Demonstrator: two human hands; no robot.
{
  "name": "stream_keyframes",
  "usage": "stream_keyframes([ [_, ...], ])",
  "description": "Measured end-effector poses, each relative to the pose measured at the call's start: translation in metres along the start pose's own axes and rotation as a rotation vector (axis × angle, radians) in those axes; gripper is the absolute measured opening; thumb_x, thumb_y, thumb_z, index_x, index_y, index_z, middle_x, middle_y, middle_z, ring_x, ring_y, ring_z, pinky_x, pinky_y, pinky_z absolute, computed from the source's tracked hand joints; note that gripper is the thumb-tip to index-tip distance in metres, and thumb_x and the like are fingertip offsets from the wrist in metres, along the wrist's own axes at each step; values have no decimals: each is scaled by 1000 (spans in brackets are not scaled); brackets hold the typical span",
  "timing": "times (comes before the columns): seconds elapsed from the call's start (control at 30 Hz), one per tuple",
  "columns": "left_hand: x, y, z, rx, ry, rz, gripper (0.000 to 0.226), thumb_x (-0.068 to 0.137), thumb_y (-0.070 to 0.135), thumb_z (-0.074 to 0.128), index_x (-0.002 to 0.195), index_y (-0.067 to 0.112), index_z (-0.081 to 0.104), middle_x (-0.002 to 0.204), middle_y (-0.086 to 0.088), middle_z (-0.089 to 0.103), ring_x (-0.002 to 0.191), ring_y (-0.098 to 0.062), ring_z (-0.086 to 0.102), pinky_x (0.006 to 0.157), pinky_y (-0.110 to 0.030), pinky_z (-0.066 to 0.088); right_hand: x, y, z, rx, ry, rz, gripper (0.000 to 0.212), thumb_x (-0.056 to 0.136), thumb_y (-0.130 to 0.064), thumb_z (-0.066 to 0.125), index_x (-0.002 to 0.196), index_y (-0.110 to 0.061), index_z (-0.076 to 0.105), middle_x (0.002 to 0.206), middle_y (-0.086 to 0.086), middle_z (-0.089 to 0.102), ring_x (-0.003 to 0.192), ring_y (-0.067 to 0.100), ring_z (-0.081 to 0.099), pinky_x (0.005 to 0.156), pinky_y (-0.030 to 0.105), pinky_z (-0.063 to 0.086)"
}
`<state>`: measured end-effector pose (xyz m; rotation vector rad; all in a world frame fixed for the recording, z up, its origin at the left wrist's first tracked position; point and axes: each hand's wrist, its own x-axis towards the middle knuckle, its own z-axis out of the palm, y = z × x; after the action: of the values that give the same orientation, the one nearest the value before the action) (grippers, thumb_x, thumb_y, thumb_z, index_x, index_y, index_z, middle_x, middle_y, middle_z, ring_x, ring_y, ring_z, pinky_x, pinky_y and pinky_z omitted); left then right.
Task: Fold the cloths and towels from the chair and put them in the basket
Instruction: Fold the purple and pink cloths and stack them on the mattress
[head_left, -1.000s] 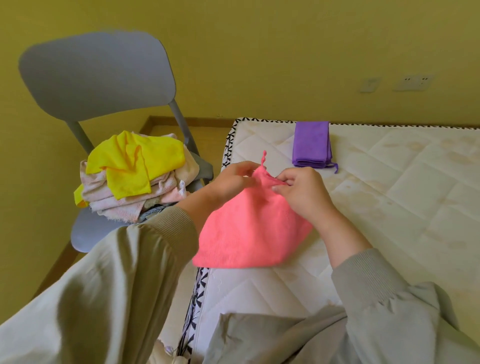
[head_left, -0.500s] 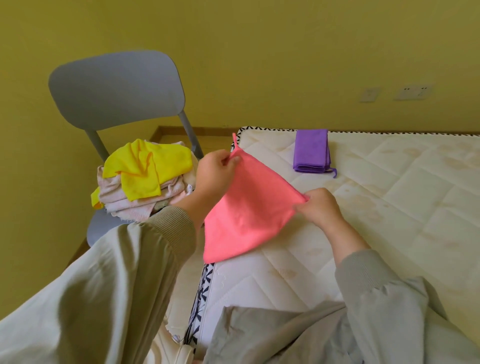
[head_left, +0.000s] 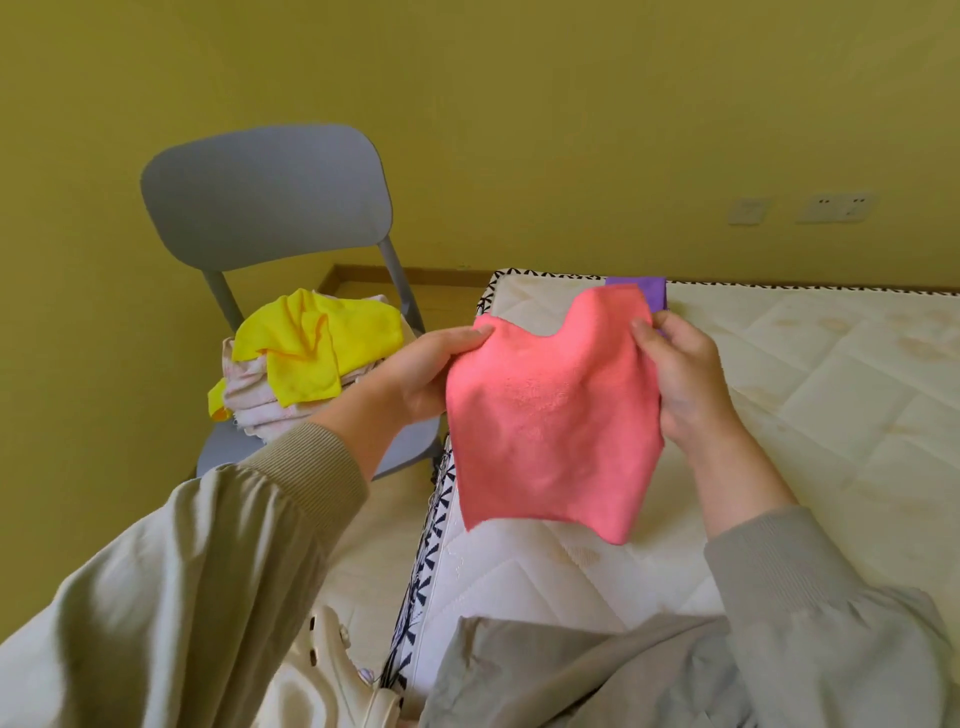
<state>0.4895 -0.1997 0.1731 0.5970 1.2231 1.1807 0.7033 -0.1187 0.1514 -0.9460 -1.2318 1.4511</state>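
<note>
Pink cloth (head_left: 550, 426) has risen, hiding purple cloth (head_left: 653, 292) (partly).

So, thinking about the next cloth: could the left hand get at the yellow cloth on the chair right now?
Probably yes, once freed: the left hand grips the pink cloth, but the yellow cloth tops the pile just beside it, nothing between.

The pink cloth (head_left: 550, 415) looks soft and fuzzy, like fine terry. The yellow cloth (head_left: 317, 348) is thin and matt. The chair (head_left: 265, 192) is smooth grey plastic, matt. The mattress (head_left: 810, 384) has quilted fabric with slight shine
</note>
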Motion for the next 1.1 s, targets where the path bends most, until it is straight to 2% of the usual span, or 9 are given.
stream_keyframes([
  [0.1, -6, 4, -3, -183, -46, -88, 24, 100, 13, 39, 93, 3, 60, 73, -9, 70, 66, -15, 70, 63, -25, 58, -1, -12, 2, 56, -178, 188, 25, 93, -11, 55, 69, -13, 56, 52, -7, 58, 48, 4, 52, 46, 15, 40],
  [0.17, 1, 1, -5, -181, 58, -124, 20, 99, 12, 44, 91, 3, 61, 73, -9, 69, 64, -15, 68, 61, -25, 58, 3, -6, 3, -9, -158, 248, 25, 92, -12, 58, 67, -11, 55, 51, -5, 58, 46, 6, 52, 46, 15, 39],
  [0.3, 37, -33, -18, 295, 613, 47, 7, 93, 11, 56, 87, 13, 59, 84, -6, 56, 73, -18, 54, 70, -27, 47, 19, 43, 2, -503, 251, 2, 9, 89, -15, 57, 94, -9, 61, 86, 5, 65, 82, 20, 61, 70, 25, 40],
  [0.37, 43, -54, -23, 581, 740, 168, 24, 93, 12, 52, 117, 10, 55, 110, -9, 55, 100, -23, 54, 85, -30, 44, 18, 75, -1, -665, 254, -19, 34, 93, -14, 52, 125, -6, 49, 122, 11, 59, 113, 25, 55, 87, 28, 40],
  [0.5, 52, -104, -28, 1114, 638, 323, 61, 89, 9, 50, 146, 6, 28, 152, -15, 27, 140, -30, 24, 112, -39, 22, 13, 125, -8, -1035, 111, -86, 53, 92, -9, 50, 141, 0, 32, 148, 21, 32, 137, 33, 30, 112, 38, 24],
  [0.63, 64, -155, -14, 1531, 376, 209, 61, 96, 17, 38, 152, 18, 12, 160, -7, 1, 147, -28, -1, 116, -49, 11, 2, 153, -1, -1344, -125, -121, 55, 96, -21, 38, 148, -8, 25, 158, 12, 14, 146, 27, 10, 116, 44, 13],
  [0.8, 68, -203, -19, 1711, 156, 197, 65, 92, 48, 3, 153, 25, 2, 161, 0, -7, 147, -23, -11, 116, -49, 2, -21, 185, -13, -1657, -467, -125, 80, 81, -55, -3, 152, -23, 14, 160, 2, 8, 147, 22, 4, 116, 49, 6],
  [0.97, 69, -210, -28, 1712, 145, 265, 74, 84, 52, -5, 153, 25, 2, 161, 1, -5, 147, -20, -10, 117, -47, 1, -2, 190, -57, -1649, -199, 108, 59, 98, -47, 19, 152, -25, 9, 160, 1, 3, 147, 19, 1, 116, 50, 4],
  [1.1, 71, -208, -36, 1394, 252, 361, 71, 86, 51, 31, 145, 11, 34, 157, -12, 19, 145, -28, 14, 117, -44, 15, 17, 183, -61, -1488, 76, 133, 54, 95, -38, 41, 140, -8, 40, 150, 13, 34, 138, 27, 28, 111, 44, 21],
])
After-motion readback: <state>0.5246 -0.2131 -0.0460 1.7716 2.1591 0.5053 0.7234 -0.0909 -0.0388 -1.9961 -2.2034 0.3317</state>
